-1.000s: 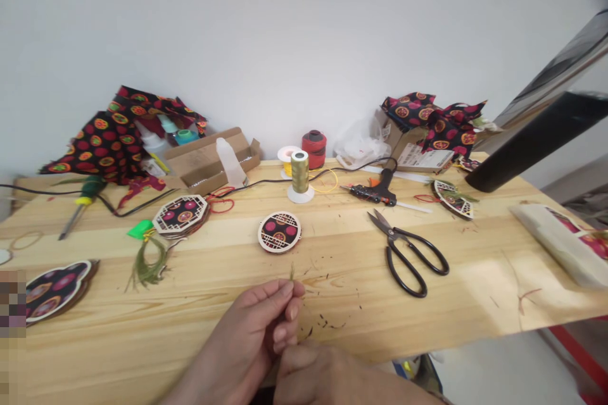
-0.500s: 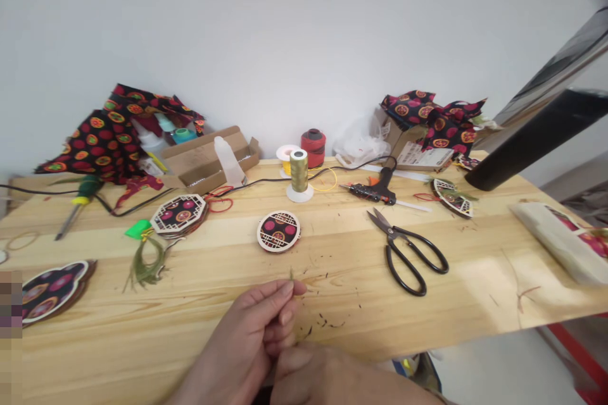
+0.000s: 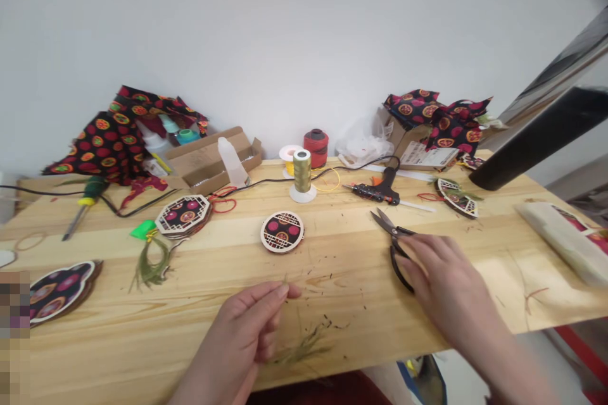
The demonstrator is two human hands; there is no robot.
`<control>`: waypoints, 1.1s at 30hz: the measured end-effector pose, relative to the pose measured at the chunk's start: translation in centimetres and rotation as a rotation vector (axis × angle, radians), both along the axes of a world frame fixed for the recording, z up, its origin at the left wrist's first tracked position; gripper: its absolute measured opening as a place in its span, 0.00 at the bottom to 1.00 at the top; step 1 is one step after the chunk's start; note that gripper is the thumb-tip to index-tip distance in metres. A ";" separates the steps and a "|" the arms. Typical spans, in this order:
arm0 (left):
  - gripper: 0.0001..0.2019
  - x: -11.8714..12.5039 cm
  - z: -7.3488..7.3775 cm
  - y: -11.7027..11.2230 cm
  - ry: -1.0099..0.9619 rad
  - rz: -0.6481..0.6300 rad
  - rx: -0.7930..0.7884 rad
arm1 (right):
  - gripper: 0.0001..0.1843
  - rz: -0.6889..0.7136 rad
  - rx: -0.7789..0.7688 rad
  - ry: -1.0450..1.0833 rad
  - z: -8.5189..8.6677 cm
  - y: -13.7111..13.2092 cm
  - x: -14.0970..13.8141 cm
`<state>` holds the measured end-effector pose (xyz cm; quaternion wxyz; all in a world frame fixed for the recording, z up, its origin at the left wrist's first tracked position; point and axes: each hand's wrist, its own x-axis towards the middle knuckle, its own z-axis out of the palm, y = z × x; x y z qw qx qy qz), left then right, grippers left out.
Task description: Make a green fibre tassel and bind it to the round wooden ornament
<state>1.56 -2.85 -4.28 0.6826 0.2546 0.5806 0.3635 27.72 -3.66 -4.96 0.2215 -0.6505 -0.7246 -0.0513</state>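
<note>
My left hand (image 3: pixel 251 323), low in the middle, pinches a bundle of olive-green threads. A short tip pokes up above thumb and forefinger, and the loose tassel ends (image 3: pixel 308 349) fan out below the hand over the table. Over on the right, my right hand (image 3: pixel 439 278) has its fingers around the black handles of the scissors (image 3: pixel 387 221), which lie with blades pointing away to the left; part of the handles is hidden. A round fabric-filled ornament (image 3: pixel 282 232) lies beyond my left hand.
Behind stand a green-gold thread cone (image 3: pixel 302 172), a red spool (image 3: pixel 316 147) and a glue gun (image 3: pixel 380 191). At left lie an octagonal ornament (image 3: pixel 183 216) with a green tassel (image 3: pixel 152 262) and a screwdriver (image 3: pixel 80 207). A black post (image 3: pixel 536 139) rises at right.
My right hand has left my left hand and moved right onto the scissors' handles. The loose thread ends below my left hand now show. My left hand keeps its pinch.
</note>
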 end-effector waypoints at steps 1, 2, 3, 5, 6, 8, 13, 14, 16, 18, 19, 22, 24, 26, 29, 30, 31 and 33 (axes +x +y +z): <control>0.13 0.0 0.1 -0.1 0.022 0.003 0.005 | 0.15 -0.102 -0.031 -0.080 -0.5 0.2 1.0; 0.14 0.0 0.2 -0.1 0.039 0.008 0.012 | 0.16 -0.162 -0.092 -0.129 -0.9 0.4 1.7; 0.14 0.1 0.3 -0.1 0.052 0.014 0.019 | 0.16 -0.193 -0.155 -0.158 -1.3 0.5 2.2; 0.14 0.2 0.7 -0.1 0.068 0.017 0.033 | 0.17 -0.209 -0.257 -0.169 -1.7 0.6 2.6; 0.14 0.2 0.9 -0.1 0.076 0.015 0.042 | 0.18 -0.208 -0.289 -0.167 -1.7 0.6 2.6; 0.15 0.2 1.3 0.0 0.098 0.013 0.058 | 0.19 -0.212 -0.328 -0.157 -1.5 0.8 2.5; 0.15 -0.2 1.6 0.0 0.130 0.016 0.072 | 0.23 -0.227 -0.351 -0.063 -1.0 0.9 2.6; 0.16 -0.3 1.6 0.0 0.127 0.014 0.071 | 0.23 -0.220 -0.334 -0.007 -0.7 0.8 2.4; 0.16 -0.4 1.3 -0.1 0.114 0.008 0.068 | 0.20 -0.159 -0.350 0.199 0.2 0.2 1.4; 0.16 -0.5 1.1 -0.1 0.099 0.012 0.071 | 0.14 -0.023 -0.517 0.518 1.7 -0.6 -0.3; 0.15 -0.5 1.0 -0.1 0.092 0.015 0.074 | 0.13 0.063 -0.661 0.680 2.5 -1.0 -1.2; 0.14 -0.5 1.0 -0.1 0.077 0.011 0.082 | 0.10 0.216 -1.047 0.896 4.5 -1.9 -3.5; 0.14 -0.6 1.2 -0.2 0.078 0.011 0.095 | 0.09 0.255 -1.135 0.891 5.1 -2.1 -4.2; 0.14 -0.7 1.4 -0.3 0.090 0.015 0.118 | 0.09 0.283 -1.163 0.859 4.9 -2.1 -4.2; 0.14 -0.8 1.6 -0.5 0.102 -0.002 0.144 | 0.10 0.335 -1.197 0.834 4.1 -1.7 -4.0; 0.14 -0.8 1.6 -0.6 0.106 -0.016 0.146 | 0.11 0.359 -1.202 0.826 3.9 -1.6 -4.1; 0.13 -0.7 1.6 -0.6 0.110 -0.033 0.145 | 0.12 0.383 -1.202 0.817 3.6 -1.4 -4.2; 0.13 -0.6 1.5 -0.7 0.112 -0.074 0.139 | 0.16 0.430 -1.184 0.809 3.2 -1.1 -4.5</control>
